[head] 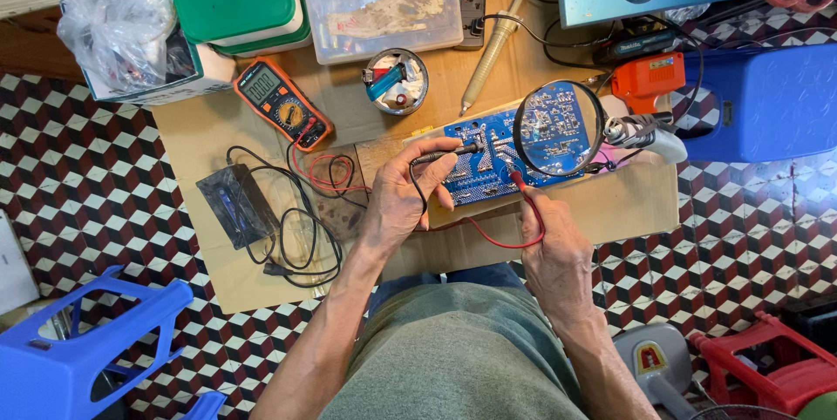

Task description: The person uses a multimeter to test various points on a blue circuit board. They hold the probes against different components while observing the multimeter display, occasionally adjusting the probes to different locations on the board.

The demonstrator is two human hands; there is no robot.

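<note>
I see the blue circuit board [488, 163] lying flat on cardboard [628, 202], partly under a round magnifier [558, 128], dotted with solder points. My left hand [405, 198] pinches the black probe [449, 152]; my right hand [554, 254] grips the red probe [516, 179], both tips on the board.

I see my left hand [403, 198] pinching the black probe [446, 153] and my right hand [558, 250] the red probe [516, 179], both tips on the blue circuit board [488, 154] beside the magnifying glass [558, 128].
</note>
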